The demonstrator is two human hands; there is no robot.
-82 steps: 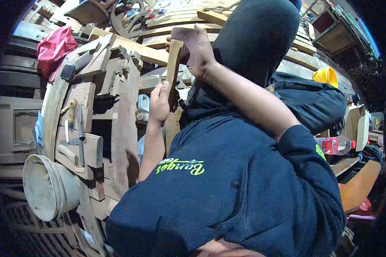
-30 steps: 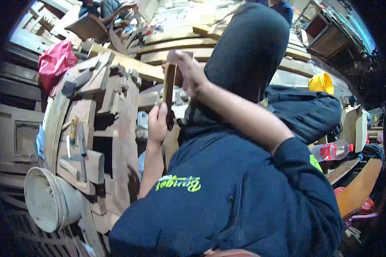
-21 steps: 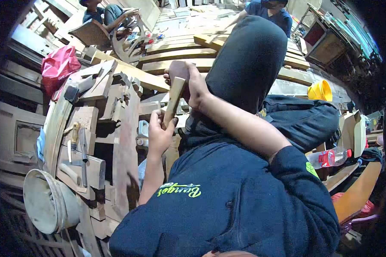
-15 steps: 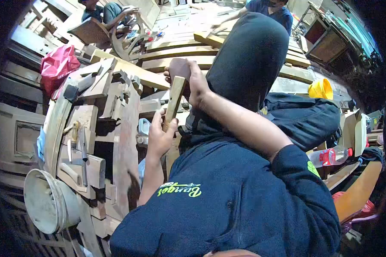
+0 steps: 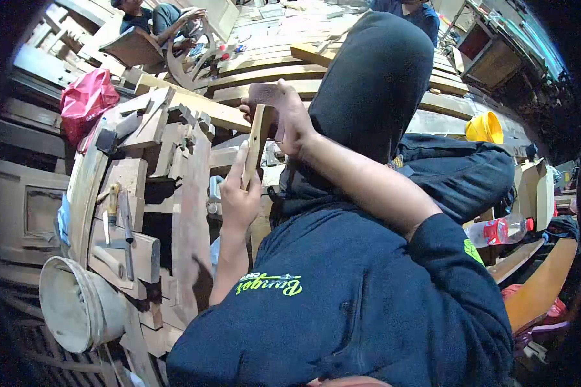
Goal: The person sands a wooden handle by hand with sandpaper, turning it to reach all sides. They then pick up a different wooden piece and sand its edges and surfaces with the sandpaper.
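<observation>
Narrow light-brown wooden piece (image 5: 257,138) juts beyond the left hand (image 5: 239,203), which grips its near end, best hold; probably light, stiff; right hand (image 5: 295,127) grips thin, dark-brown, likely flexible sheet (image 5: 263,94) by its far end.

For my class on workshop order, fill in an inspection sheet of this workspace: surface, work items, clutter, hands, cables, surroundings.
Surface: long plank with uneven wooden blocks beside it.
Work items: narrow wooden piece; brown sheet, partly behind it.
Clutter: knife-like tools, white bucket, pink bag, yellow bucket, bottle with red cap.
Hands: left hand grips the wooden piece; right hand holds the sheet.
Cables: nothing seen.
Surroundings: two other people, one seated at upper left, one partly hidden behind the raised knee.
</observation>
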